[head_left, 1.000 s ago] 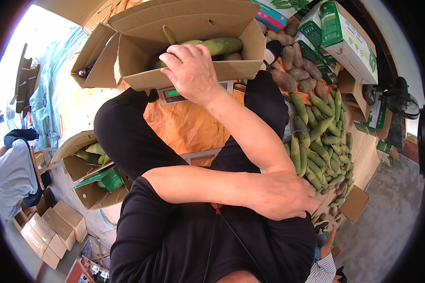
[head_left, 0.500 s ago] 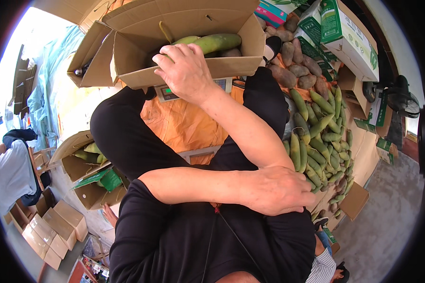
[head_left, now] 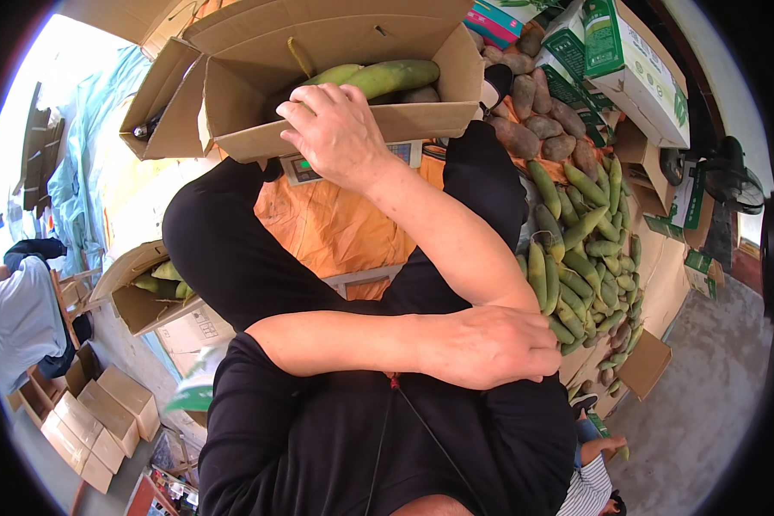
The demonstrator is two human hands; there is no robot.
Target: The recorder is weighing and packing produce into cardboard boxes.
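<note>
Upper centre of frame: 1 open cardboard box (head_left: 258, 103), flaps up. Inside, 3 long green fruits (head_left: 396, 76) visible, plus 1 thin yellowish stalk; rest of contents hidden.
Beneath box: 1 grey weighing scale (head_left: 305, 169), keypad showing just under the front wall; orange sheet (head_left: 335, 232) below that.
Right hand (head_left: 344, 129): upper centre, fingers curled over the box's front wall and clamped on its edge, forearm running down to the right.
Left hand (head_left: 490, 346): centre right, laid flat across the right forearm near the elbow, fingers together, nothing held. Arms crossed.
Right of frame: loose pile of green fruits (head_left: 576, 249), too many to count; above it about 8 brown tubers (head_left: 533, 112).
Upper right: 2 green-and-white cartons (head_left: 636, 60).
Left of frame: 1 smaller open box (head_left: 142, 297) with about 3 green fruits; lower left, stack of about 6 flat cartons (head_left: 95, 421).
Other people: 2, one at left edge (head_left: 13, 318), one at bottom right (head_left: 593, 490).
Against a second ago: box, scale and right-hand grip in nearly the same place; left hand shifted slightly toward frame centre along the forearm.
</note>
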